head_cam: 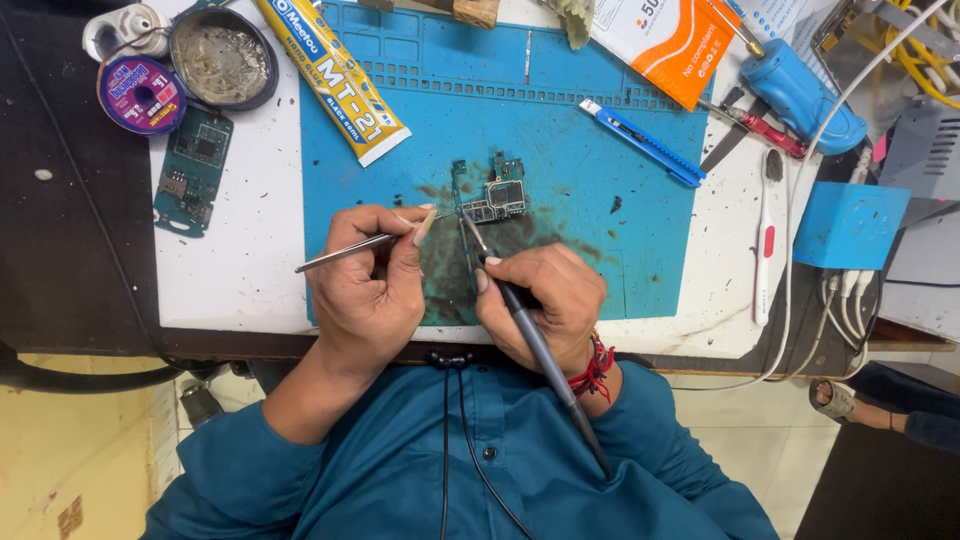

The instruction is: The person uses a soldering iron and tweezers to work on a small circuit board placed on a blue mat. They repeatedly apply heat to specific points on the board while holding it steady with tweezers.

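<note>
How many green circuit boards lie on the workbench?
2: one small green circuit board on the blue mat by the tool tips, one long green circuit board on the white surface, left.

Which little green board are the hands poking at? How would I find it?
Find the big blue mat covering the white table. Near its middle, on a dark sooty stain just beyond the left hand and right hand, lies the small circuit board. Unlike the longer green board off the mat's left edge, both tool tips meet at it.
</note>
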